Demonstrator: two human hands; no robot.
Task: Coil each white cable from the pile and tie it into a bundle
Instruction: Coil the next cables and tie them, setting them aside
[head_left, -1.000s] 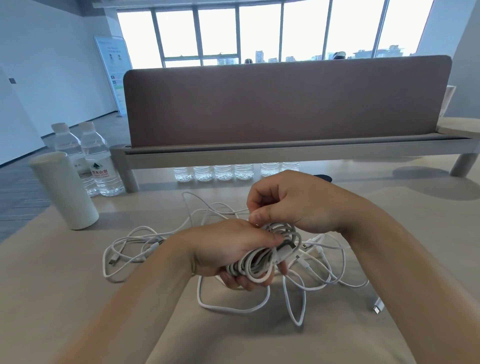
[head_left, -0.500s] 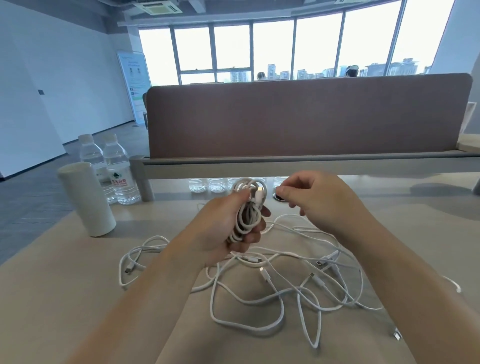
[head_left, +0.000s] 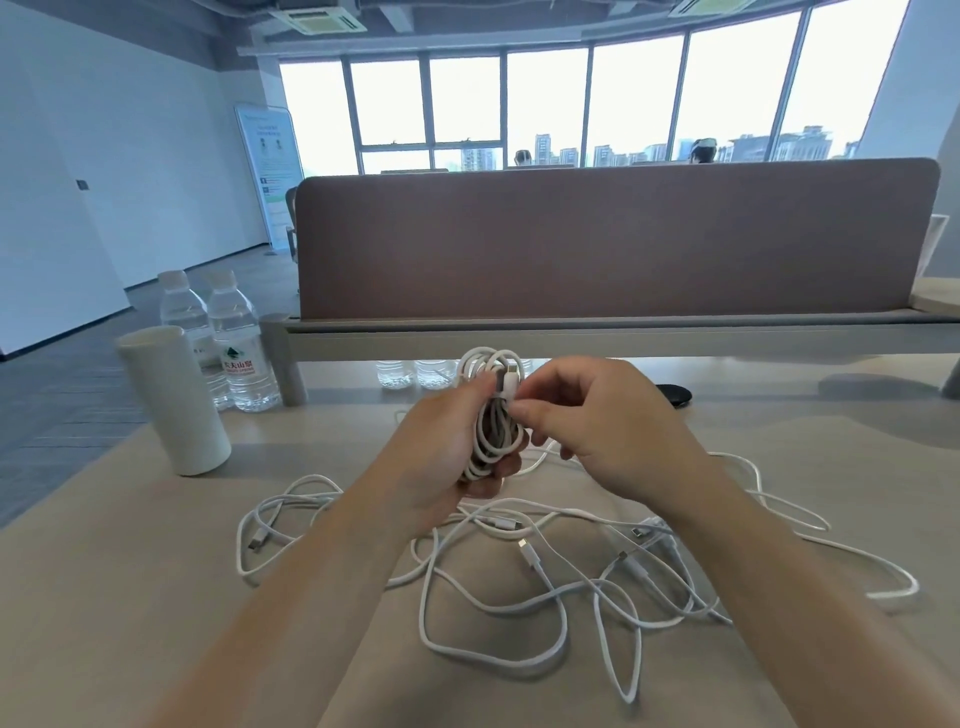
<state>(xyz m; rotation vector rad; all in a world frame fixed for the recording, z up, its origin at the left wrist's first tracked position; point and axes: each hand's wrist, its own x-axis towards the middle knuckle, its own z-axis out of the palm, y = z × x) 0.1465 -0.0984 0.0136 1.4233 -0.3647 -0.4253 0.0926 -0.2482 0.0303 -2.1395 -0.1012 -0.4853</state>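
A coiled white cable (head_left: 491, 415) stands upright above the table, gripped around its middle by my left hand (head_left: 441, 452). My right hand (head_left: 587, 421) pinches the cable's plug end at the upper part of the coil, thumb and forefinger together. Below both hands a loose pile of white cables (head_left: 545, 571) sprawls over the beige table (head_left: 130, 597), with several plugs showing among the loops. One long loop (head_left: 857, 566) trails off to the right.
A white cylinder (head_left: 174, 400) stands at the left, with two water bottles (head_left: 228, 343) behind it. A brown divider panel (head_left: 618, 239) on a grey rail crosses the back of the table. A dark round object (head_left: 675, 392) lies beyond my right hand.
Both hands rose from the pile with the coil. My right hand, apart from the coil half a second ago, has come back to it and now pinches the plug end.
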